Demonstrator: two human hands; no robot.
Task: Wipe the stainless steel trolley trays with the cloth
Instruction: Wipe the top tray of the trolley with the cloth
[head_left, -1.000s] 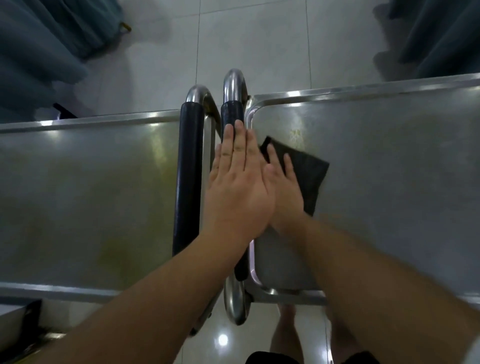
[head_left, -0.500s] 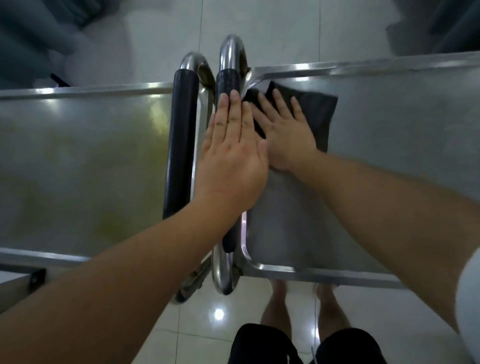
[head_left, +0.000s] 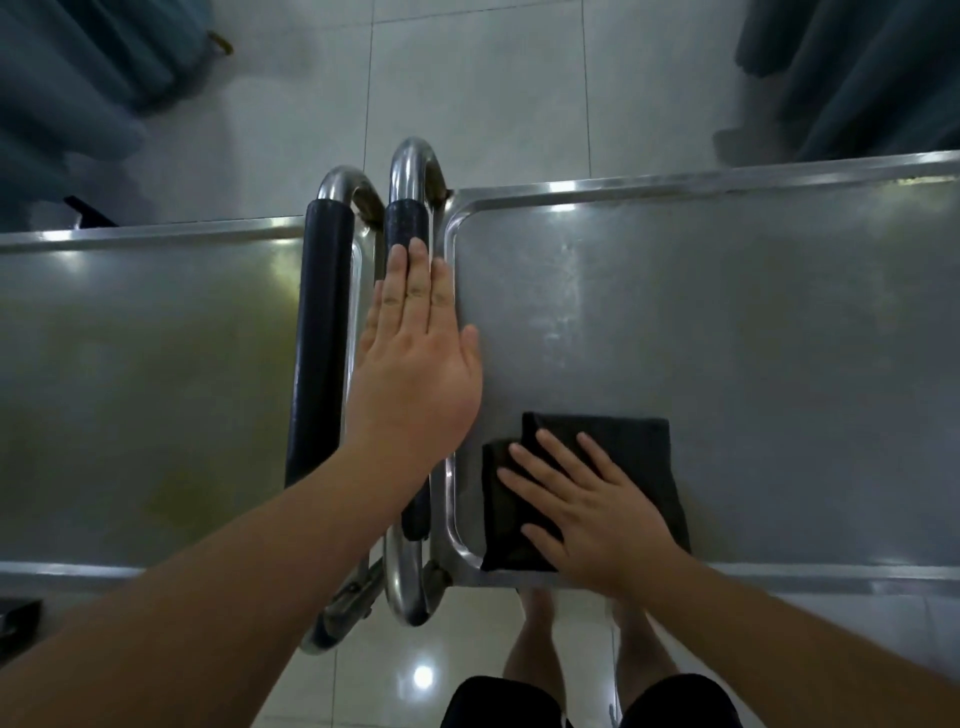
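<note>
Two stainless steel trolleys stand side by side. The right trolley's tray (head_left: 727, 322) fills the right half of the view. A folded dark cloth (head_left: 634, 447) lies flat in its near left corner. My right hand (head_left: 587, 509) presses flat on the cloth, fingers spread. My left hand (head_left: 415, 374) lies flat, fingers together, on the right trolley's black-sleeved handle (head_left: 408, 223) and the tray's left rim. The left trolley's tray (head_left: 145, 374) shows yellowish stains.
The left trolley's handle (head_left: 322, 332) runs parallel to the right one, close beside it. Dark curtains hang at the far left (head_left: 78, 67) and far right (head_left: 857, 73). White floor tiles (head_left: 467, 78) lie beyond. My bare feet show below the tray's near rim.
My right hand has slid the cloth from the tray's far left corner back to its near left corner. My left hand has stayed on the handle.
</note>
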